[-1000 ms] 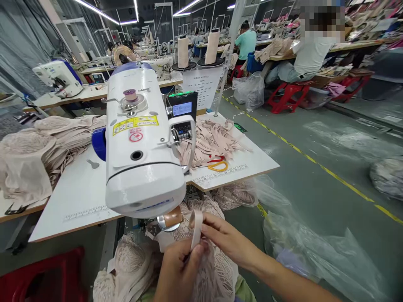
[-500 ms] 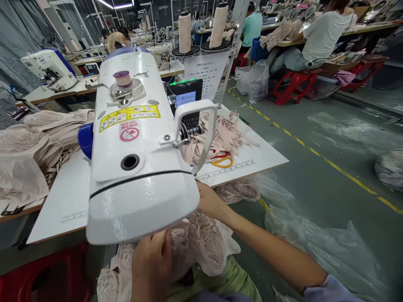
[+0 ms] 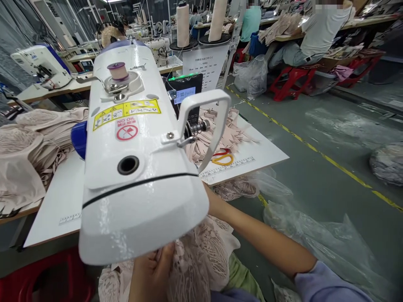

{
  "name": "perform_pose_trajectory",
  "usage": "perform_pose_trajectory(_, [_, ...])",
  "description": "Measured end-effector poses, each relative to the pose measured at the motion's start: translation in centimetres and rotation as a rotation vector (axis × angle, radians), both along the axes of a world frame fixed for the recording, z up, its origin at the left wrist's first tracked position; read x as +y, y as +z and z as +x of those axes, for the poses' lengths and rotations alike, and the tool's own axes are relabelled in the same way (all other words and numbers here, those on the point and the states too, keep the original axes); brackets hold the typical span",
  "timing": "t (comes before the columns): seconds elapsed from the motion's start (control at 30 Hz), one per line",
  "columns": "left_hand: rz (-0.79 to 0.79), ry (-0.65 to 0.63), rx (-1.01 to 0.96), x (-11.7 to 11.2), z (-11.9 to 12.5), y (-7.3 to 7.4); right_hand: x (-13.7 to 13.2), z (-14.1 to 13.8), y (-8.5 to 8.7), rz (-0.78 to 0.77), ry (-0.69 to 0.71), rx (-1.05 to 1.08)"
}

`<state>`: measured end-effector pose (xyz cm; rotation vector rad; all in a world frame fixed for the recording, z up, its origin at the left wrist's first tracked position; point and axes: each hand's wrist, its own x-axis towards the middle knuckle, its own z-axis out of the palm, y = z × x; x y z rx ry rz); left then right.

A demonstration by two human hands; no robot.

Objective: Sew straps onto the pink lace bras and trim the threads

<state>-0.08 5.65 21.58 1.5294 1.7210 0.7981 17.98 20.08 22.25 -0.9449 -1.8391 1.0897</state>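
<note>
Under the head of the sewing machine (image 3: pixel 145 209), the pale lace garment (image 3: pixel 208 251) lies bunched over your lap, its front part hidden from view. Your lap probably bears its weight, so the fabric need not drag on whatever part you are handling.

Your left hand (image 3: pixel 153 270) is beside it, fingers curled and thumb along the lace; because the machine hides the fingertips, I cannot tell how tightly they close or what they have hold of. Your right hand (image 3: pixel 210 202) reaches in from the other side, all but the part near the wrist covered by the machine, so its grip cannot be told either. Coming from both sides likely lets you control the fabric around the work area.

Beyond your right forearm, the white tabletop (image 3: pixel 266 153) carries a heap of beige strips (image 3: pixel 220 136), seemingly put there to be within easy reach. At its near edge are the scissors (image 3: pixel 224 160), loops turned toward you, handy for picking up, and a ruler scale (image 3: pixel 229 168) runs along the table edge, presumably for checking lengths.

To your left, more lace pieces (image 3: pixel 22 151) are stacked out of the way. Behind the machine, two thread cones (image 3: pixel 183 27) (image 3: pixel 217 21) stand upright, probably to let thread pull off freely.
</note>
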Motion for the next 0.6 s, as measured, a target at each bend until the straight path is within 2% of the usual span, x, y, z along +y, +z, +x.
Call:
perform_pose_trajectory(0.13, [0.061, -0.071, -0.011, -0.2, 1.5, 0.9, 0.3, 0.0, 0.0, -0.007, 0.034, -0.055])
perform_pose_trajectory(0.27, [0.16, -0.17, 0.077, 0.4, 1.7, 1.1, 0.5, 0.1, 0.0, -0.004, 0.049, -0.069])
perform_pose_trajectory(0.47, [0.073, 0.043, 0.04, 1.6, 1.8, 1.6, 0.7, 0.2, 0.4, -0.03, 0.08, -0.094])
perform_pose_trajectory(0.6, [0.053, 0.063, 0.025, 2.0, 1.9, 1.9, 0.9, 0.3, 0.7, -0.035, 0.099, -0.131])
